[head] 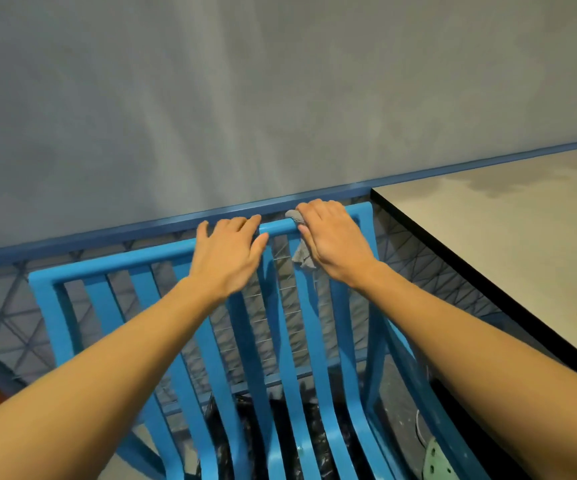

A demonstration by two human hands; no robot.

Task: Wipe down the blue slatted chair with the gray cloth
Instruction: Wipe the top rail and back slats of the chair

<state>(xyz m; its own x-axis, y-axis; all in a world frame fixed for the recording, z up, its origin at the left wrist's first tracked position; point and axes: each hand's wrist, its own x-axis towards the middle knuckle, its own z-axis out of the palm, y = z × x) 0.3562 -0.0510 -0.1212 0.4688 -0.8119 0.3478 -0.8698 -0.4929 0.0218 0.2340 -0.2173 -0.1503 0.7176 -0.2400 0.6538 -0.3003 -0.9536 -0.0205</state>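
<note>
Gray wall [211, 98], pale table [505, 220], right hand [332, 239] grip clenching gray cloth [302, 257] on blue slatted chair [107, 268], left hand [226, 258] resting loose

Both forearms bare, stretched forward from the lower corners, converging. Left hand [226, 252] palm down, fingers nearly straight, tips resting over the top rail of the blue slatted chair [114, 262], thumb spread to the right. Right hand [335, 240] just beside it, not touching, palm down, fingers curled over the gray cloth [302, 256], gripping it.
</note>
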